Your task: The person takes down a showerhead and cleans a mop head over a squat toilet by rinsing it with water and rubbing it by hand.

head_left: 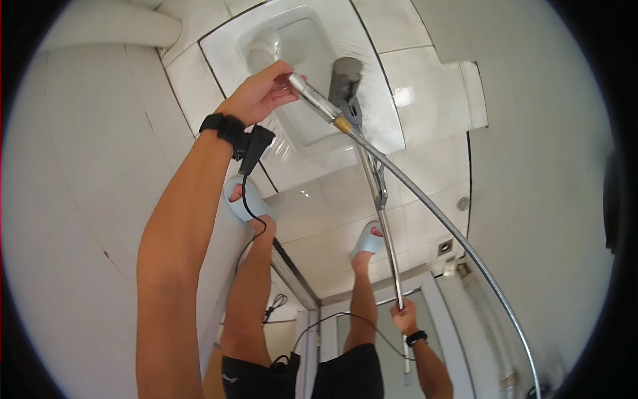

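Note:
My left hand [262, 93] is closed, thumb and fingers around the end of a silver handheld sprayer [312, 98]. A brass fitting joins the sprayer to a long metal hose [428, 199]. Below the sprayer lies a white squat toilet [379, 100], with thin streaks that look like water across it. My right hand [404, 318] grips the metal pole of a sponge mop [391, 256] low in the view. The mop's grey head [346, 73] rests over the right side of the toilet, its lever linkage partway down the pole.
A white pipe [113, 25] runs along the upper left wall. Pale tiles [319, 206] cover the floor, with a floor drain [444, 247] at right. My feet wear light blue slippers [367, 241]. A black cable [247, 199] hangs from my left wrist. A white-framed door [438, 312] stands low in the view.

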Tool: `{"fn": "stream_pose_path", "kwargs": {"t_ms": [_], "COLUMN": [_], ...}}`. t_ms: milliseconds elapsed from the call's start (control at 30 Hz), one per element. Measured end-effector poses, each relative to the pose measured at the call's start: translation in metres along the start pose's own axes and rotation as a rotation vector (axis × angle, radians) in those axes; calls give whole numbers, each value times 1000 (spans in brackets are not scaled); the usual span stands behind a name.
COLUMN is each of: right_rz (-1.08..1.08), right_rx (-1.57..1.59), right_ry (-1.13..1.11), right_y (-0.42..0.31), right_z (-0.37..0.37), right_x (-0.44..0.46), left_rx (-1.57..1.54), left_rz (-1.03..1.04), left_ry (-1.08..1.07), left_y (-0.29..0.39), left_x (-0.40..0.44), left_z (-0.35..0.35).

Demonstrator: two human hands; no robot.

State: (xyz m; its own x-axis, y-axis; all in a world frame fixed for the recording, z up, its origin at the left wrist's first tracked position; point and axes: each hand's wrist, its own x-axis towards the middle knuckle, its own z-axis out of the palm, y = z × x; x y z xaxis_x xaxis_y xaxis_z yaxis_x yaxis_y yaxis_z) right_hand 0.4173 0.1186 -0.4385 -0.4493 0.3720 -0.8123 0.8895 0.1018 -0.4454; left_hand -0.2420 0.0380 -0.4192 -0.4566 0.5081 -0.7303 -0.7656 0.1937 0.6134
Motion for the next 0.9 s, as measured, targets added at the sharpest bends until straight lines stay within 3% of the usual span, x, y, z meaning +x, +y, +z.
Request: {"fn": "stream_pose_path", "kwargs": {"t_ms": [233,667,900], "right_rz": [-4,47,25], "right_rx": [-45,-13,-64], "right_ry": [-25,-55,-37], "right_y": [-20,-29,-18], "right_z": [-4,-10,-7], "right_x": [-6,0,0], "left_rx": [-54,32,65], "left_rz": [84,-89,-61], "left_ry": [-69,38,74], "left_y": [0,-29,-33], "left_x": [5,28,43], "left_z": [-9,-32,-24]}}
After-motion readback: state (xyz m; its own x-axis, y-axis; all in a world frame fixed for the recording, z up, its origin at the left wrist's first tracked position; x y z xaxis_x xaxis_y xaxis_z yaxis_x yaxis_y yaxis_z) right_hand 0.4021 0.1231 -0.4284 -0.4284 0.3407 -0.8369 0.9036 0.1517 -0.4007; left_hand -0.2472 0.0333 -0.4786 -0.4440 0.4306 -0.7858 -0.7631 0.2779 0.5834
